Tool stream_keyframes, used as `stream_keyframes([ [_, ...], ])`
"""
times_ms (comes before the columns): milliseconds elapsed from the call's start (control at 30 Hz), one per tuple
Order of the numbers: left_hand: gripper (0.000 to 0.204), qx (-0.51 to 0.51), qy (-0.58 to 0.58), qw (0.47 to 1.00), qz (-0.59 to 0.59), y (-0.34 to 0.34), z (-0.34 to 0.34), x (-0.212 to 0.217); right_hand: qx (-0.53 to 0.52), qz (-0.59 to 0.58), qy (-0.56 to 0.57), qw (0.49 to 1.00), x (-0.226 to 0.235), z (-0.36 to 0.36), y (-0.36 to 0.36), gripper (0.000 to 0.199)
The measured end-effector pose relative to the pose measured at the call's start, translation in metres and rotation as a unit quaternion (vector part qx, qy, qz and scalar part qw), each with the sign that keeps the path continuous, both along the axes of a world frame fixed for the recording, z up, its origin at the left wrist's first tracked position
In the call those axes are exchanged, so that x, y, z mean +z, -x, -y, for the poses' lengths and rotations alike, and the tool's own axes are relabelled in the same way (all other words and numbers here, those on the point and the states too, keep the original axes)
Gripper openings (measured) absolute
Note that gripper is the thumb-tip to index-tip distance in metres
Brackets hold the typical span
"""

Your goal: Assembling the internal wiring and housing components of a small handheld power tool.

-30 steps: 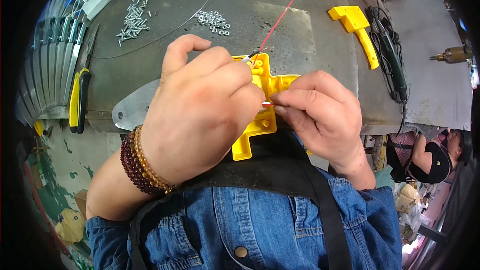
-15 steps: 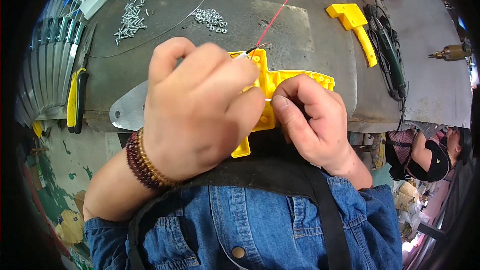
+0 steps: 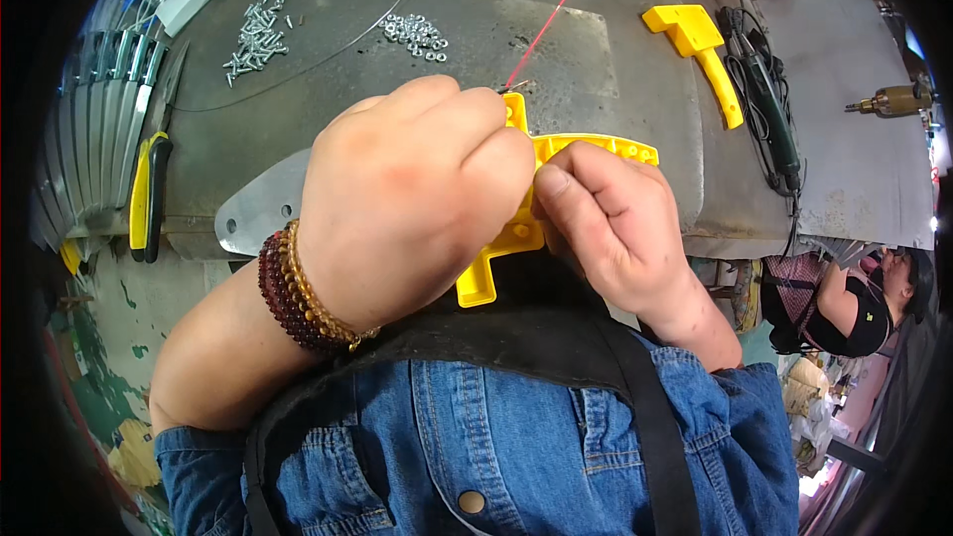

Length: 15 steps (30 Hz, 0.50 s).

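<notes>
Screws (image 3: 256, 35): loose pile on the grey bench (image 3: 328, 109), well beyond the fingers, left.
Nuts (image 3: 414, 33): small heap — just past the fingertips.
Spare yellow part (image 3: 700, 50): right of the fingers.
Pliers (image 3: 147, 194): far left — bench edge.

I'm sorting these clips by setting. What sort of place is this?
Most likely a small workshop or assembly bench. A worn metal worktable holds piles of screws and nuts, a corded power tool lies at its right, and both hands grip a yellow plastic part.
</notes>
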State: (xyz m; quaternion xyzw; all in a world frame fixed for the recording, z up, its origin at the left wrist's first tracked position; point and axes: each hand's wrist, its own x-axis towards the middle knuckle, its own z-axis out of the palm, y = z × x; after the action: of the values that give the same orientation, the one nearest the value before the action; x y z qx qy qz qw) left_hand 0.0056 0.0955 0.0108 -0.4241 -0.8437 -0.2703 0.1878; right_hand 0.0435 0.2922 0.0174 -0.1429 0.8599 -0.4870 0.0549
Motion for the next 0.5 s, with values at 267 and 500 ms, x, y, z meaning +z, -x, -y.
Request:
stream_keyframes([
  [267, 0.020, 0.030, -0.026, 0.999, 0.035, 0.001, 0.002, -0.006, 0.193, 0.009, -0.231, 0.954, 0.029, -0.078, -0.001, 0.042],
  [500, 0.015, 0.001, -0.041, 0.999, 0.020, 0.005, 0.001, -0.002, 0.085, -0.344, -0.254, 0.900, 0.008, -0.010, 0.021, 0.022],
])
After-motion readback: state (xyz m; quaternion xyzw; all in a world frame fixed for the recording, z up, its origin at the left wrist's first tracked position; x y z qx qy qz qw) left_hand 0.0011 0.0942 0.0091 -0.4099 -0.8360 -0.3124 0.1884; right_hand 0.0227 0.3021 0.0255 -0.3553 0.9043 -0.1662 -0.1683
